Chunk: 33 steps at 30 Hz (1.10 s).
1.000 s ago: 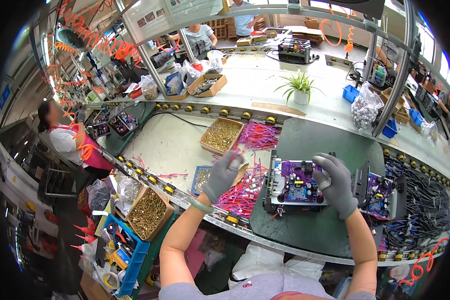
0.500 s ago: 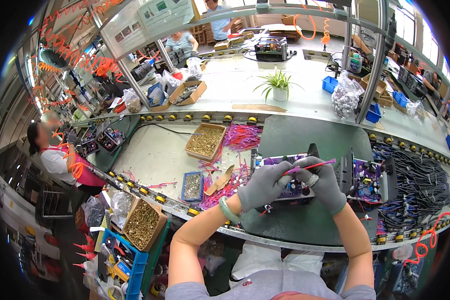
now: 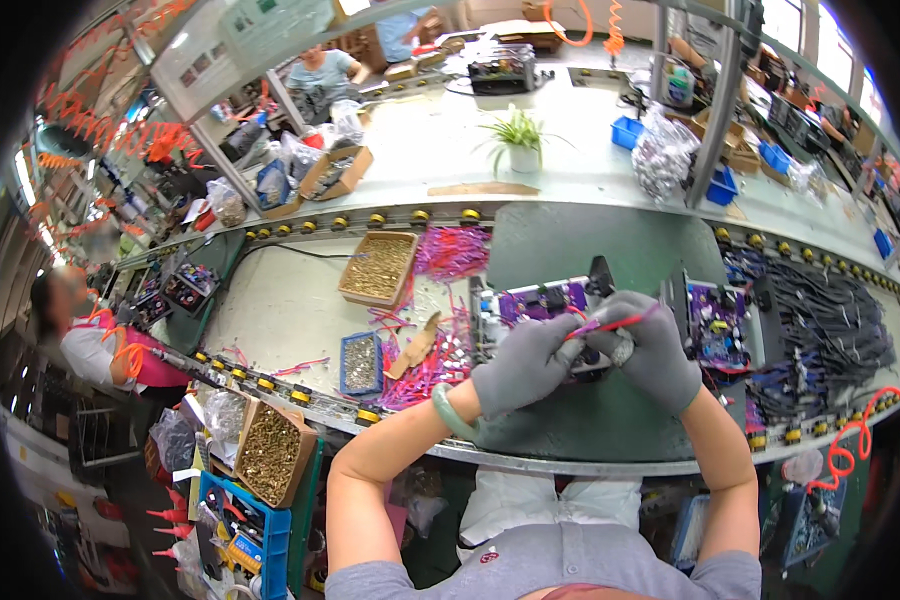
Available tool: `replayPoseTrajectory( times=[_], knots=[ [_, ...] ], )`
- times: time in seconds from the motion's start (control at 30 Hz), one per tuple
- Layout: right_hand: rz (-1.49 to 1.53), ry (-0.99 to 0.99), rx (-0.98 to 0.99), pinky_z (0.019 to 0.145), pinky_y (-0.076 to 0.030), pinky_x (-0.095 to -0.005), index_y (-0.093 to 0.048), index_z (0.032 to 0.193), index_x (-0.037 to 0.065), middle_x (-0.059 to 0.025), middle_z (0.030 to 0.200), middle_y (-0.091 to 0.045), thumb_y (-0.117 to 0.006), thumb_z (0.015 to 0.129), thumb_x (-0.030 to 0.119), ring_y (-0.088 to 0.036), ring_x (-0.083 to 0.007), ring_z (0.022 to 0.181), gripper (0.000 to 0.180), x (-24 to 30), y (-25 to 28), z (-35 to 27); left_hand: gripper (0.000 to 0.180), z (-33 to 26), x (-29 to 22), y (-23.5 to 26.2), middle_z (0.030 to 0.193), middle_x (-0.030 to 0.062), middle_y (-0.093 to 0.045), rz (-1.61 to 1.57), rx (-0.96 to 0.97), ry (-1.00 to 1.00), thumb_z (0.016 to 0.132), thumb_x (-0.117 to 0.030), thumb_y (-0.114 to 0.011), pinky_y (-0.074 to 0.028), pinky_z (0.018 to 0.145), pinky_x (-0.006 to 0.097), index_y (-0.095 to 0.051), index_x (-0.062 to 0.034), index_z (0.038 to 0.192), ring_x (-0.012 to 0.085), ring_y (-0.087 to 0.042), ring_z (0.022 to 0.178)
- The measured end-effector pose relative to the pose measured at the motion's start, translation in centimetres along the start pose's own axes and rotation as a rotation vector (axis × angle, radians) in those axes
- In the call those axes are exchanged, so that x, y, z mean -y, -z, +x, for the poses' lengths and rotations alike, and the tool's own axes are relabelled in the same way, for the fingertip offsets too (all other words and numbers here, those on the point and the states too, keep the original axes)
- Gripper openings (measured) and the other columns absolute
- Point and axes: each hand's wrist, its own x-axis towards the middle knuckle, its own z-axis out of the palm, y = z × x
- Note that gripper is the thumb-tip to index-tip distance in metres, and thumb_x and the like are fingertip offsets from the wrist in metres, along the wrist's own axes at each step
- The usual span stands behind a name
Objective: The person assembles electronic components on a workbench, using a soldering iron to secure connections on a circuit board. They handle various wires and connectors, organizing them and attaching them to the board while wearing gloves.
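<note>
One gloved left hand (image 3: 522, 370) and one gloved right hand (image 3: 660, 362) at four o'clock; two purple circuit boards (image 3: 720, 322) at three o'clock; two boxes (image 3: 370, 297) of brass-coloured parts, one at ten, one at eight; one blue tray (image 3: 362, 390) at eight; one green bracelet (image 3: 444, 405) at six; one potted plant (image 3: 518, 132) at one o'clock

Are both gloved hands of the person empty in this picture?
No, the left hand and the right hand hold a red and purple wire between them.

left hand (image 3: 522, 370) + right hand (image 3: 655, 360) | fingers (image 3: 558, 338) curled, close together | forearms (image 3: 402, 440) angled inward
</note>
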Motion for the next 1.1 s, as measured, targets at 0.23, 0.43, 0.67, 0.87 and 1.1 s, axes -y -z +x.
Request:
replayPoseTrajectory(
  times=[0.23, 0.43, 0.67, 0.87, 1.1],
  knots=[
    [0.2, -0.278, 0.107, 0.068, -0.05, -0.0283, -0.068, 0.09, -0.001, -0.0025, 0.076, -0.065, -0.071, 0.088, 0.007, -0.059, -0.0092, 0.072, 0.01, -0.2, 1.2, 1.3, 0.023, 0.8, 0.1, 1.4, 0.071, 0.0117, -0.064, -0.174, 0.067, 0.077, 0.099, -0.018, -0.052, -0.049, 0.059, 0.035, -0.065, 0.0, 0.105, 0.0223, -0.062, 0.064],
    [-0.412, -0.109, 0.09, 0.083, -0.051, -0.0368, -0.073, 0.087, 0.01, -0.0086, 0.094, -0.071, -0.075, 0.081, 0.018, -0.068, -0.0238, 0.091, 0.011, -3.4, 1.9, 3.9, 0.041, 6.2, 5.3, 4.4, 0.072, 0.0165, -0.067, 0.582, -0.098, 0.076, 0.103, -0.029, -0.039, -0.052, 0.067, 0.04, -0.066, -0.0006, 0.091, 0.0286, -0.067, 0.07],
    [-0.714, 0.022, 0.335, 0.095, -0.044, -0.0427, -0.068, 0.084, 0.016, -0.0056, 0.102, -0.063, -0.073, 0.081, 0.024, -0.059, -0.0271, 0.104, 0.011, -5.6, -1.0, 3.9, 0.026, 5.7, 6.7, 3.6, 0.083, 0.019, -0.07, 0.28, 0.191, 0.297, 0.096, -0.026, -0.055, -0.053, 0.075, 0.041, -0.069, -0.0043, 0.097, 0.0338, -0.069, 0.08],
    [-0.862, 0.135, 0.429, 0.095, -0.045, -0.0423, -0.067, 0.083, 0.015, -0.0051, 0.099, -0.064, -0.072, 0.08, 0.022, -0.059, -0.0269, 0.101, 0.009, -6.0, -1.5, 3.8, 0.022, 5.0, 7.3, 3.4, 0.088, 0.0177, -0.071, 0.377, 0.195, 0.236, 0.091, -0.021, -0.062, -0.053, 0.079, 0.041, -0.069, -0.0047, 0.104, 0.0324, -0.07, 0.086],
    [-0.677, 0.096, 0.264, 0.085, -0.046, -0.0404, -0.071, 0.08, 0.017, -0.0029, 0.091, -0.065, -0.077, 0.075, 0.023, -0.06, -0.0255, 0.093, 0.011, -6.1, -1.3, 3.5, 0.023, 4.6, 7.9, 3.5, 0.095, 0.0185, -0.071, 0.059, 0.196, 0.267, 0.09, -0.024, -0.058, -0.054, 0.084, 0.043, -0.073, -0.0106, 0.101, 0.0349, -0.069, 0.09]
  ],
)
